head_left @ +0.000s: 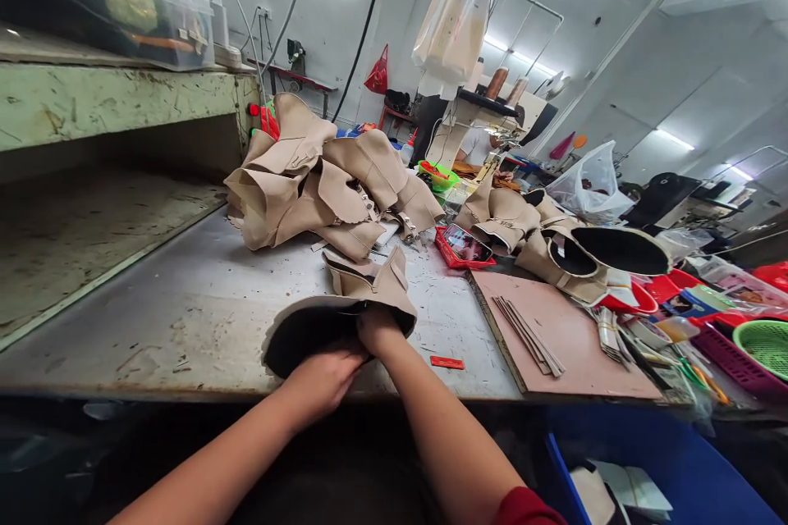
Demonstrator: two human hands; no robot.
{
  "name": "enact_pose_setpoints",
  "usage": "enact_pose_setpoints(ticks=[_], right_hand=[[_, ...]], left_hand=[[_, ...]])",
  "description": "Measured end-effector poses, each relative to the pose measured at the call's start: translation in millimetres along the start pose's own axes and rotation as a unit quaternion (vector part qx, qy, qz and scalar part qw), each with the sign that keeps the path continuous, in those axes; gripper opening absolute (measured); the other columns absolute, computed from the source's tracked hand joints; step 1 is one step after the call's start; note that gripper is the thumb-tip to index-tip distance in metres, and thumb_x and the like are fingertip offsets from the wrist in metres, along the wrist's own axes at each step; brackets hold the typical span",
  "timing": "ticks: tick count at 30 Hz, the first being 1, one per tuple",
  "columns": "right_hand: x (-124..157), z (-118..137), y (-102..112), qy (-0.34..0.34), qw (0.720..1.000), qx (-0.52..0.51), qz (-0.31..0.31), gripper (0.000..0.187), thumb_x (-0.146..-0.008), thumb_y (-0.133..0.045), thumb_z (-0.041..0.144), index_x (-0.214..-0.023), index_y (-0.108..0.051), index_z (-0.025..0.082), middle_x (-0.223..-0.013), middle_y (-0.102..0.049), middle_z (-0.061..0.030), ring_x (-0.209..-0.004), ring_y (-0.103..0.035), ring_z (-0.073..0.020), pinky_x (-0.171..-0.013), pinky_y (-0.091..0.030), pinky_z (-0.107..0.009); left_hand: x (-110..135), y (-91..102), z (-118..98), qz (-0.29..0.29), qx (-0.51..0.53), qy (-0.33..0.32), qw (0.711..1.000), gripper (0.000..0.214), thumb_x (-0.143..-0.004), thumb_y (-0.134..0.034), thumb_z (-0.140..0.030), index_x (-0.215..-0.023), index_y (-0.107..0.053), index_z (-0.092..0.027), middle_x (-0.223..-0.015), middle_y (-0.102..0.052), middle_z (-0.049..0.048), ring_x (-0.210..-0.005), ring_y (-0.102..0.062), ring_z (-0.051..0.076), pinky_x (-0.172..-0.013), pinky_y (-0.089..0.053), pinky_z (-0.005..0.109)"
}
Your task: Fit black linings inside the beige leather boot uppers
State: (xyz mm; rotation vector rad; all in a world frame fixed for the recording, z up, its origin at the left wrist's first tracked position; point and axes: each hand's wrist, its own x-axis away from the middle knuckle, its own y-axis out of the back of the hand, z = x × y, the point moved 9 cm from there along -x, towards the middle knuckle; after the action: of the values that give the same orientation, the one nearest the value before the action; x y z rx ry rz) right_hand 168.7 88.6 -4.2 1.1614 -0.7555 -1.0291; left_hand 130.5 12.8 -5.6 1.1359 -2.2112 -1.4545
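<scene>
A beige, black-lined, leather-like piece [368, 285] sits at the frame's lower centre on the grey table [197, 312]; the left grip [332, 377] and right grip [378, 332] meet at its opening, fingers hidden, their closure indiscernible.

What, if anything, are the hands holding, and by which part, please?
The left hand and right hand are both at the black-lined opening of the beige piece; their exact hold is hidden.
</scene>
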Motion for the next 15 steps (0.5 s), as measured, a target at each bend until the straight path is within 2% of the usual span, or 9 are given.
enact_pose_setpoints(ticks=[3,5,8,11,13,15], right_hand=[[2,3,-4,-0.003,1.0,0.0,-0.002,0.027,-0.088,-0.044,0.024,-0.102,-0.064,0.012,-0.101,-0.065,-0.0157,-0.098,-0.058,-0.0288,-0.085,-0.045,-0.041],[11,8,-7,0.018,1.0,-0.003,-0.003,0.029,-0.089,-0.043,0.025,-0.102,-0.063,0.01,-0.101,-0.065,-0.017,-0.099,-0.057,-0.0291,-0.087,-0.044,-0.043],[24,23,-11,0.094,0.995,-0.02,0.008,0.026,-0.086,-0.045,0.017,-0.104,-0.063,0.012,-0.107,-0.063,-0.0127,-0.105,-0.054,-0.0254,-0.093,-0.041,-0.039],[30,33,-11,0.162,0.986,-0.04,0.019,0.032,-0.083,-0.044,0.009,-0.107,-0.063,0.019,-0.114,-0.06,-0.0055,-0.109,-0.051,-0.0211,-0.095,-0.04,-0.032],[32,36,-9,0.189,0.98,-0.048,0.026,0.038,-0.08,-0.045,0.006,-0.109,-0.063,0.022,-0.116,-0.058,-0.0042,-0.11,-0.051,-0.0212,-0.095,-0.041,-0.033],[37,40,-8,0.218,0.974,-0.051,0.035,0.042,-0.077,-0.05,0.006,-0.113,-0.06,0.025,-0.124,-0.054,-0.0054,-0.115,-0.048,-0.0235,-0.098,-0.04,-0.038]], left_hand=[[7,14.1,8,-0.032,0.013,-0.001,0.999,0.031,-0.085,-0.036,-0.014,-0.099,-0.065,-0.014,-0.095,-0.071,0.0089,-0.088,-0.066,0.019,-0.078,-0.054,0.029],[10,22.6,13,-0.054,0.017,0.003,0.998,0.029,-0.084,-0.037,-0.016,-0.092,-0.066,-0.015,-0.088,-0.071,0.0075,-0.081,-0.067,0.019,-0.073,-0.055,0.028],[17,36.3,27,-0.097,0.024,0.026,0.995,0.028,-0.085,-0.038,-0.019,-0.097,-0.064,-0.016,-0.092,-0.071,0.007,-0.085,-0.066,0.018,-0.077,-0.054,0.028],[31,48.9,45,-0.136,0.014,0.058,0.989,0.033,-0.086,-0.034,-0.018,-0.102,-0.063,-0.015,-0.097,-0.07,0.0087,-0.09,-0.065,0.019,-0.083,-0.053,0.029],[42,49.3,50,-0.12,-0.011,0.043,0.992,0.037,-0.085,-0.034,-0.018,-0.107,-0.063,-0.014,-0.106,-0.068,0.0101,-0.098,-0.063,0.022,-0.088,-0.051,0.032],[53,40.7,46,-0.062,-0.044,0.005,0.997,0.038,-0.087,-0.036,-0.021,-0.118,-0.059,-0.016,-0.119,-0.063,0.0093,-0.113,-0.056,0.024,-0.095,-0.047,0.036]])
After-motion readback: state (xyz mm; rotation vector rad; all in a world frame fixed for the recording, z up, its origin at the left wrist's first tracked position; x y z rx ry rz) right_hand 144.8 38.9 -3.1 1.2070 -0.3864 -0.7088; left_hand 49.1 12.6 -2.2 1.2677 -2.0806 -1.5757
